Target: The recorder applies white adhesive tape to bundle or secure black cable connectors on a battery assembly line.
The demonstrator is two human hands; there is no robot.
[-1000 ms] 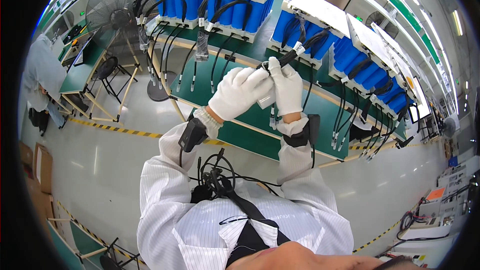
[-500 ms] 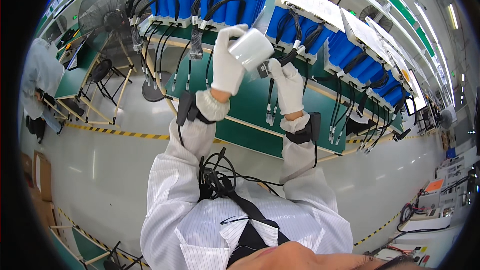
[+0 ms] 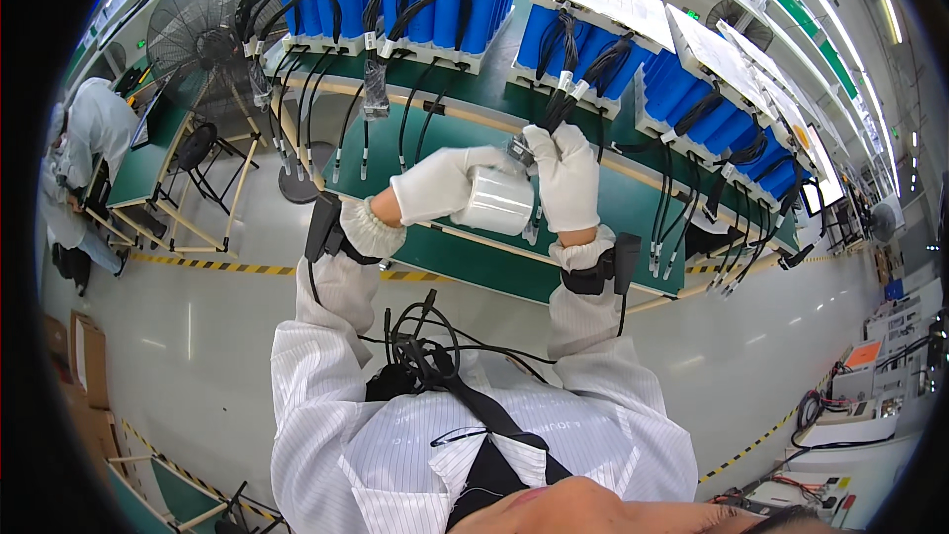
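My left hand (image 3: 435, 186), in a white glove, is closed around a roll of clear plastic film (image 3: 499, 200) just beneath the cable ends. In my gloved right hand (image 3: 568, 178), fingers pinched, is a bundle of black cables (image 3: 560, 111) that hangs from a blue battery pack (image 3: 583, 40) with a white top plate. A dark connector end (image 3: 519, 150) of that bundle sticks out between my two hands, partly hidden by the fingers. Film seems to lie around it, though blur keeps the detail from showing.
More blue battery packs (image 3: 435, 15) stand along the green workbench (image 3: 494, 89), their black leads dangling over its edge. A large fan (image 3: 208, 44) and a stool (image 3: 198, 143) are at the left. A person (image 3: 94, 138) works beyond them. Loose black cables (image 3: 425, 346) hang at my chest.
My left hand has brought the film roll down and round to the near side of the connector, turning at the wrist. My right hand keeps its hold on the cables, nearly in place.
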